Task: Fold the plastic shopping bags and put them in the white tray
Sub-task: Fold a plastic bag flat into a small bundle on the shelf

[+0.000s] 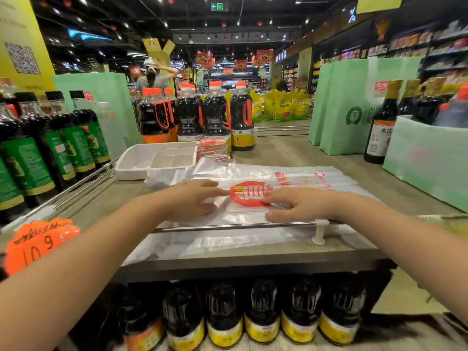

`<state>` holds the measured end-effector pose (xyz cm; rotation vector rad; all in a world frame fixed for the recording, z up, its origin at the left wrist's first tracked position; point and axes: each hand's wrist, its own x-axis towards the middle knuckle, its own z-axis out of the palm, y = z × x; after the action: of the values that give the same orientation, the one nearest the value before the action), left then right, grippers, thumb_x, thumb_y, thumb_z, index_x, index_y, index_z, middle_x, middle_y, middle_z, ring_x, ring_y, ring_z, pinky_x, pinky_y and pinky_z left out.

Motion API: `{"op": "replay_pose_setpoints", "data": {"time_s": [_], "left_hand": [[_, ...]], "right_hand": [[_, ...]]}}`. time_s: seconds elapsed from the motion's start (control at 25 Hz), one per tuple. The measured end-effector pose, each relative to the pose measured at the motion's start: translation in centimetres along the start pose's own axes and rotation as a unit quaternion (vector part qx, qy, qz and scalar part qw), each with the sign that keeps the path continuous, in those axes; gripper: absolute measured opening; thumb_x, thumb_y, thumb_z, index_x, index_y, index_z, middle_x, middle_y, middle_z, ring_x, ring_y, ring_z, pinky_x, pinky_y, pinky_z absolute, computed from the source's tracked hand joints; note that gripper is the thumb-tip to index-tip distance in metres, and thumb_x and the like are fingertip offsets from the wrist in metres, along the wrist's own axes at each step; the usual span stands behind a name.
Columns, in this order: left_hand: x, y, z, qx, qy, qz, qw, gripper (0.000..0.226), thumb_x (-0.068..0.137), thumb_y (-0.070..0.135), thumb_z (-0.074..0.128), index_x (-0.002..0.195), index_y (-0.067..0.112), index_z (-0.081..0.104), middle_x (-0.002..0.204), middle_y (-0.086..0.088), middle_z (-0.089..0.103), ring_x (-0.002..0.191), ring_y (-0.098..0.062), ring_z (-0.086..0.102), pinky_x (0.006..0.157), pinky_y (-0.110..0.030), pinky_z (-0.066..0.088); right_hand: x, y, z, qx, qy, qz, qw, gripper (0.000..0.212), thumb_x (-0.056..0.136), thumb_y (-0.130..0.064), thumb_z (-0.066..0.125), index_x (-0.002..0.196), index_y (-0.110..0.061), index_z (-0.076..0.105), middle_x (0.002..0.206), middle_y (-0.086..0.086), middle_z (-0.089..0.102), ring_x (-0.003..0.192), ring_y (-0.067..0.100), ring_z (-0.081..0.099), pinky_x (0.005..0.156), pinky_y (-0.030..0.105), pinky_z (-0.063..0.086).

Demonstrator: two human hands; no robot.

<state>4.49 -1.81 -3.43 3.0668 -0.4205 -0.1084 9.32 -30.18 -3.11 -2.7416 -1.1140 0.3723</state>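
- Orange price tag (38, 244): jagged-edged card with handwritten digits, at the near left corner of the tabletop (291, 150).
- Green-labelled bottles (63, 143): dark glass-like bodies with black caps, ranked along the left edge behind a thin wire rail.
- White tray (141, 160): rigid, rectangular and matte, with inner dividers forming several compartments. It sits at the back left of the wood-grain tabletop.
- Folded bags (214, 148): a compact stack of red-printed film, just beside the tray's right edge.
- Left hand (195, 198): palm down with fingers straight, released and pressing flat on the plastic bag just left of its red emblem. The forearm reaches in from the lower left.
- Plastic bag (291, 183): thin translucent white film, creased and glossy, with a round red emblem and red characters. It is spread flat across the middle of the tabletop, near the tray, with its near edge lying under the metal rail (228, 226).
- Right hand (301, 205): palm down with fingers extended leftward, released and resting on the bag, fingertips at the emblem's right rim.
- Green paper bags (354, 105): pale, matte and upright, at the far right.
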Motion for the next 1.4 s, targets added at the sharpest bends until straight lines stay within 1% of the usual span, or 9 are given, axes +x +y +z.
{"op": "replay_pose_setpoints", "data": {"time_s": [0.16, 0.32, 0.52, 0.72, 0.84, 1.08, 1.16, 1.28, 1.4], "left_hand": [[-1.1, 1.2, 0.0, -0.087, -0.057, 0.106, 0.989, 0.052, 0.091, 0.065, 0.054, 0.141, 0.057, 0.042, 0.153, 0.03, 0.03, 0.14, 0.008, 0.026, 0.114, -0.023, 0.02], [-1.1, 1.1, -0.1, -0.075, -0.065, 0.122, 0.988, 0.066, 0.083, 0.073, 0.057, 0.143, 0.059, 0.036, 0.156, 0.033, 0.023, 0.144, 0.008, 0.021, 0.12, -0.029, 0.017], [-1.3, 0.3, 0.0, 0.049, -0.012, 0.148, 0.988, 0.051, 0.096, 0.065, 0.035, 0.146, 0.058, 0.032, 0.155, 0.033, 0.026, 0.138, 0.007, 0.034, 0.114, -0.033, 0.036], [-1.0, 0.5, 0.9, 0.025, -0.022, 0.123, 0.992, 0.049, 0.103, 0.044, 0.041, 0.151, 0.048, 0.03, 0.159, 0.028, 0.022, 0.142, 0.008, 0.025, 0.119, -0.023, 0.022], [-0.9, 0.6, 0.9, -0.001, -0.009, 0.112, 0.994, 0.046, 0.103, 0.037, 0.04, 0.149, 0.043, 0.037, 0.156, 0.028, 0.027, 0.14, 0.009, 0.027, 0.118, -0.02, 0.021], [-1.5, 0.0, 1.0, -0.04, 0.033, 0.088, 0.995, 0.062, 0.081, 0.058, 0.032, 0.136, 0.04, 0.057, 0.143, 0.03, 0.044, 0.121, 0.011, 0.045, 0.1, -0.01, 0.035], [-1.7, 0.1, 1.0, -0.045, 0.045, 0.075, 0.995, 0.047, 0.091, 0.052, 0.04, 0.132, 0.041, 0.06, 0.139, 0.03, 0.047, 0.12, 0.009, 0.048, 0.103, -0.016, 0.039], [-1.7, 0.0, 1.0, -0.037, 0.041, 0.055, 0.997, 0.038, 0.1, 0.034, 0.048, 0.135, 0.043, 0.058, 0.141, 0.031, 0.045, 0.124, 0.01, 0.045, 0.105, -0.012, 0.033], [-1.6, -0.4, 1.2, -0.016, 0.027, 0.042, 0.999, 0.04, 0.102, 0.036, 0.046, 0.141, 0.045, 0.05, 0.146, 0.033, 0.039, 0.13, 0.006, 0.043, 0.11, -0.014, 0.029]], "right_hand": [[0.5, -0.1, 0.0, -0.01, -0.01, 0.003, 1.0, 0.066, 0.097, -0.063, 0.04, 0.155, -0.034, 0.028, 0.162, -0.012, 0.022, 0.148, 0.007, 0.021, 0.116, 0.027, 0.015], [1.0, 0.2, 0.1, -0.053, -0.053, 0.003, 0.997, 0.08, 0.093, -0.067, 0.041, 0.159, -0.034, 0.009, 0.166, -0.013, 0.001, 0.152, 0.007, 0.002, 0.121, 0.031, 0.002], [-0.2, 2.5, -0.3, -0.049, -0.064, -0.009, 0.997, 0.093, 0.079, -0.081, 0.049, 0.155, -0.05, 0.006, 0.161, -0.029, -0.008, 0.148, -0.004, -0.003, 0.123, 0.032, -0.001], [-0.4, 3.2, 0.1, -0.056, -0.019, -0.045, 0.997, 0.082, 0.082, -0.078, 0.048, 0.153, -0.05, 0.019, 0.15, -0.04, 0.003, 0.141, -0.014, 0.006, 0.121, 0.023, 0.004], [-0.6, 2.8, 0.0, -0.074, 0.016, -0.051, 0.996, 0.076, 0.084, -0.077, 0.042, 0.152, -0.045, 0.03, 0.153, -0.037, 0.015, 0.141, -0.012, 0.014, 0.117, 0.018, 0.008], [-1.1, 2.7, -0.1, -0.084, 0.051, -0.045, 0.994, 0.068, 0.088, -0.075, 0.04, 0.143, -0.036, 0.049, 0.146, -0.028, 0.043, 0.133, 0.0, 0.042, 0.114, 0.034, 0.035], [-1.3, 2.9, -0.1, -0.086, 0.074, -0.045, 0.992, 0.057, 0.088, -0.064, 0.042, 0.135, -0.035, 0.057, 0.137, -0.024, 0.052, 0.124, 0.005, 0.051, 0.105, 0.039, 0.044], [-1.5, 2.8, -0.2, -0.085, 0.078, -0.029, 0.993, 0.043, 0.093, -0.045, 0.051, 0.136, -0.038, 0.057, 0.142, -0.027, 0.049, 0.131, 0.003, 0.046, 0.111, 0.033, 0.039], [-1.4, 2.8, -0.1, -0.064, 0.061, -0.02, 0.996, 0.047, 0.096, -0.047, 0.051, 0.143, -0.041, 0.05, 0.149, -0.03, 0.039, 0.138, -0.004, 0.035, 0.114, 0.02, 0.025]]}}
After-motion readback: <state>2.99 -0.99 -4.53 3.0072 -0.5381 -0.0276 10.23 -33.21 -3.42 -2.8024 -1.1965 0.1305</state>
